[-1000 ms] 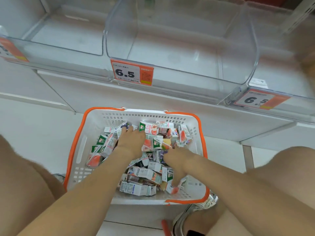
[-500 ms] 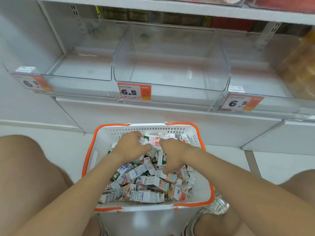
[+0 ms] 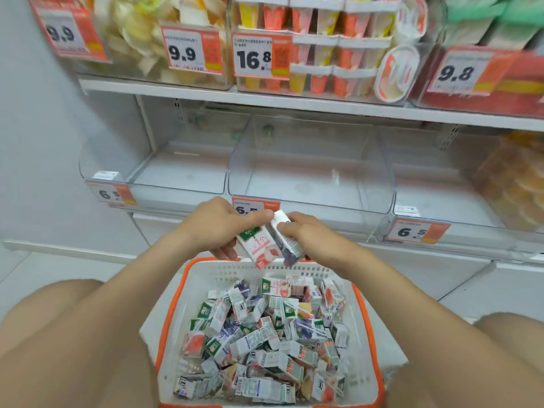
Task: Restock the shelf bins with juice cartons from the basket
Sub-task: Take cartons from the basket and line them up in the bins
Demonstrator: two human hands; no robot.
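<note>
Between a person's knees, a white basket (image 3: 176, 313) with an orange rim holds a heap of cartons (image 3: 259, 340); above its far edge, the left hand (image 3: 215, 228) grips a pink carton (image 3: 259, 245), the right hand (image 3: 309, 237) a purple carton (image 3: 284, 245), side by side; beyond, a clear bin (image 3: 309, 172) stands on the shelf (image 3: 294, 104).

two hands (image 3: 217, 228), one basket (image 3: 176, 313), three bins (image 3: 309, 184)
</note>
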